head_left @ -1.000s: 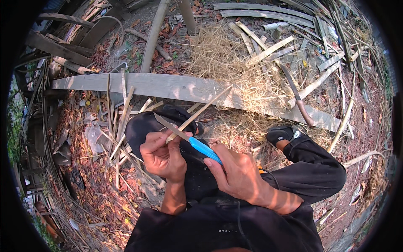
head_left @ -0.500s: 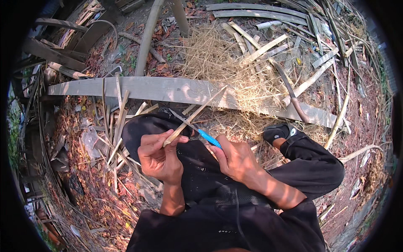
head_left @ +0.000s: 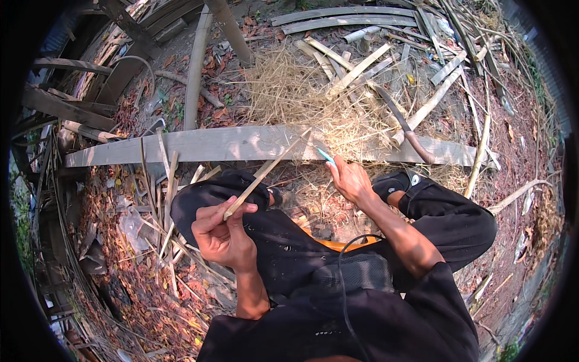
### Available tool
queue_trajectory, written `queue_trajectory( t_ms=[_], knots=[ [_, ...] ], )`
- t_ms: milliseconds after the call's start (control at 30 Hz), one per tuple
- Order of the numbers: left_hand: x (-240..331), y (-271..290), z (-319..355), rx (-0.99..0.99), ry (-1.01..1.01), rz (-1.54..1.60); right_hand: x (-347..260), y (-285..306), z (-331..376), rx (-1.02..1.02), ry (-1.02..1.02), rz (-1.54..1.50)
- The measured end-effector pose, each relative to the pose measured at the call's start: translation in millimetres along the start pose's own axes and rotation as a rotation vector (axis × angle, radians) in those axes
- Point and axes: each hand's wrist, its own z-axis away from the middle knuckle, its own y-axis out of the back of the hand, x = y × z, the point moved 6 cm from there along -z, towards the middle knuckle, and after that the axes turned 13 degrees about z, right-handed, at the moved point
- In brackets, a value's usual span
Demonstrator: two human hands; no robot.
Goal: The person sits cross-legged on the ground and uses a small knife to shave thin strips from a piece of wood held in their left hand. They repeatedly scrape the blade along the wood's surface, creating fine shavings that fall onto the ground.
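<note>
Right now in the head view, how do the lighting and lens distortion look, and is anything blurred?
Head view: hard sunlight with dappled shade on the leaf litter; the grey plank bows from the fisheye lens, and a black rim rings the picture. The left hand and its bamboo strip are sharp; the right hand and its blue-handled knife look only slightly soft.

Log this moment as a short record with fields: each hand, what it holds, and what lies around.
left hand: grips the near end of a thin bamboo strip, which slants up and away to the right
right hand: holds a blue-handled knife, out at the strip's far end
setting: person seated on the ground in black trousers
ahead: long grey plank, pile of dry shavings
around: split bamboo pieces, dead leaves
</note>
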Motion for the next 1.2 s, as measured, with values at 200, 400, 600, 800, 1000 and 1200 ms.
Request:
queue_trajectory(
  t_ms=[200, 400, 600, 800, 1000, 1200],
  knots=[
    [-2.5, 4.6, -0.4, 0.000, -0.001, -0.026, -41.1, 8.6, 12.4, 0.084, 0.148, -0.177],
    [0.5, 9.0, -1.3, -0.014, -0.019, -0.008, 58.6, -67.4, -18.0, 0.169, -0.039, 0.105],
    [-2.8, -0.3, -2.2, -0.011, -0.018, 0.036, -7.8, -23.3, -15.8, 0.076, 0.096, -0.111],
    [-0.6, 8.0, -0.1, 0.017, -0.020, -0.024, 64.6, -76.5, -47.3, 0.030, -0.129, 0.004],
    [-3.2, 1.0, -2.3, -0.016, -0.008, -0.021, 73.0, -92.1, -37.6, 0.096, -0.174, -0.032],
    [-2.0, 3.8, -2.0, -0.018, -0.028, 0.003, 26.6, -59.4, -30.4, 0.042, -0.067, -0.156]
  ],
)
